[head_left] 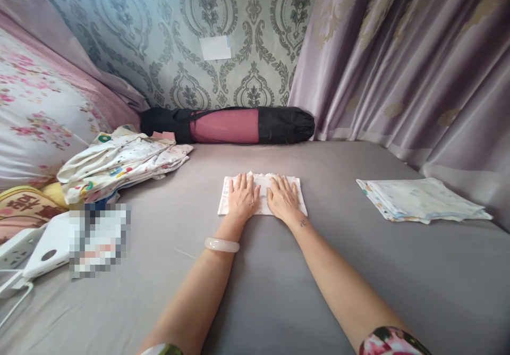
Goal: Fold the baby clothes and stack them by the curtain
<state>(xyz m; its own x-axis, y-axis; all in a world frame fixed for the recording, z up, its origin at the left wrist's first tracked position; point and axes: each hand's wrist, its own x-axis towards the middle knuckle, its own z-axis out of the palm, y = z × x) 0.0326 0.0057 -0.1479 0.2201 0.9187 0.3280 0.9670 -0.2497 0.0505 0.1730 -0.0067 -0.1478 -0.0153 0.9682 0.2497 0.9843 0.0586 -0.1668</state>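
Left hand (242,198) and right hand (283,198) lie flat, fingers extended, gripping nothing, pressing the folded cloth (262,182) on the grey sheet (279,270) (folded stack (418,200) lies well right)

Damask-patterned wall (167,36), mauve satin curtain (406,52), grey bed sheet (279,291), soft daylight

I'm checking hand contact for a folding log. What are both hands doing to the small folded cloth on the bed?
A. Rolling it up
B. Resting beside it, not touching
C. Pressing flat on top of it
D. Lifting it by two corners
C: the left hand and right hand lie palm-down, fingers spread, on the folded cloth, which lies flat on the grey bed.
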